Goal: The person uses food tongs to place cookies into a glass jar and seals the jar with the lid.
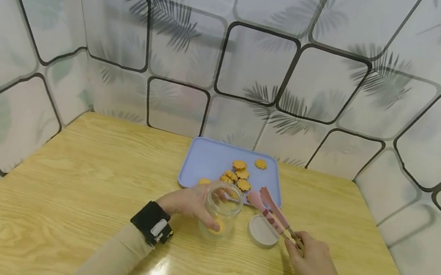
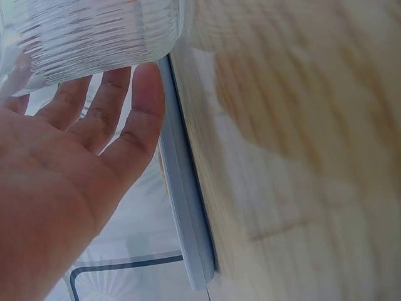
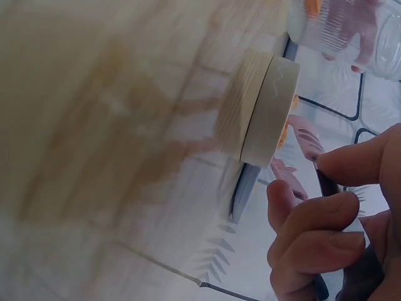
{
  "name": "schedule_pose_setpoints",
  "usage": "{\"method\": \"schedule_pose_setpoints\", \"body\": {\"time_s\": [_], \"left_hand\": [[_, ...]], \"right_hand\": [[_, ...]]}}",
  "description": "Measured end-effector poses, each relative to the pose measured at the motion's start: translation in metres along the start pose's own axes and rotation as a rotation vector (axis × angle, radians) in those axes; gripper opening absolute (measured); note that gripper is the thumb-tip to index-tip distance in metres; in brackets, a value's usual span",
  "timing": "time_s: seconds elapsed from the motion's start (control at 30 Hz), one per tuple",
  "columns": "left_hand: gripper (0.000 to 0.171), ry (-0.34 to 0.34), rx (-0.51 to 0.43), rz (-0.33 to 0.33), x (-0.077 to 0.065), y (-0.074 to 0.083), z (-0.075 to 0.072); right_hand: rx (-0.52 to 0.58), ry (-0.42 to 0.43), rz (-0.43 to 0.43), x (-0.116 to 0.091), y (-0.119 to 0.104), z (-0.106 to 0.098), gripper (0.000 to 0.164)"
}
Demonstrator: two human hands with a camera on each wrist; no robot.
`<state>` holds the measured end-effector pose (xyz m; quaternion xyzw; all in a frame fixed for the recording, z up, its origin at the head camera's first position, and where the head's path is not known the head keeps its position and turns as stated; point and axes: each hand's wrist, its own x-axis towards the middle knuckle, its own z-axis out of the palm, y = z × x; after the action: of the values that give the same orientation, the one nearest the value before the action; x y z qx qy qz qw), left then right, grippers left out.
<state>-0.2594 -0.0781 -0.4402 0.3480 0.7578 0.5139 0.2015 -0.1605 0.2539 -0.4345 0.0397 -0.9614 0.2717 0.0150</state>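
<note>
My left hand [image 1: 193, 202] curls round the side of a clear ribbed glass jar [image 1: 228, 210], its thumb across the front. Inside, low in the jar, lies a yellow-orange cookie [image 1: 218, 226]. The jar's mouth faces up with no lid on. In the left wrist view, fingers [image 2: 145, 94] reach along the jar's ribbed wall [image 2: 100, 37]. My right hand [image 1: 313, 260] grips pink-tipped tongs [image 1: 277, 214], their two arms spread apart at the tray's near right corner. Flower-shaped cookies [image 1: 242, 173] lie on a blue tray [image 1: 204, 156] behind the jar.
A round, pale lid [image 1: 263, 231] lies flat on the wooden table [image 1: 112, 163], right of the jar and below the tongs. One cookie [image 1: 260, 163] sits apart at the tray's far right. A patterned curtain [image 1: 258, 62] encloses the table's back and sides.
</note>
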Motion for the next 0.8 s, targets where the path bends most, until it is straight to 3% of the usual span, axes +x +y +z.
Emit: {"method": "schedule_pose_setpoints", "body": {"time_s": [0.1,0.4,0.6,0.7,0.8], "left_hand": [[0.089,0.002,-0.023,0.003,0.0004,0.0000,0.0005],[0.089,-0.003,-0.052,-0.026,-0.0015,0.0012,0.0003],[0.087,0.004,-0.024,-0.027,-0.0017,0.0006,0.0000],[0.086,0.003,-0.018,-0.024,-0.0020,-0.0003,0.0004],[0.085,0.004,-0.012,-0.022,-0.0028,-0.0001,0.0005]], "right_hand": [[-0.020,0.021,-0.006,0.0022,-0.0014,0.0020,0.035],[-0.034,0.141,-0.167,0.0025,0.0047,0.0042,0.010],[-0.044,0.140,-0.121,0.0021,0.0053,0.0045,0.018],[-0.038,0.096,-0.068,0.0045,0.0023,0.0048,0.026],[-0.051,0.038,-0.071,0.0096,-0.0037,0.0022,0.030]]}}
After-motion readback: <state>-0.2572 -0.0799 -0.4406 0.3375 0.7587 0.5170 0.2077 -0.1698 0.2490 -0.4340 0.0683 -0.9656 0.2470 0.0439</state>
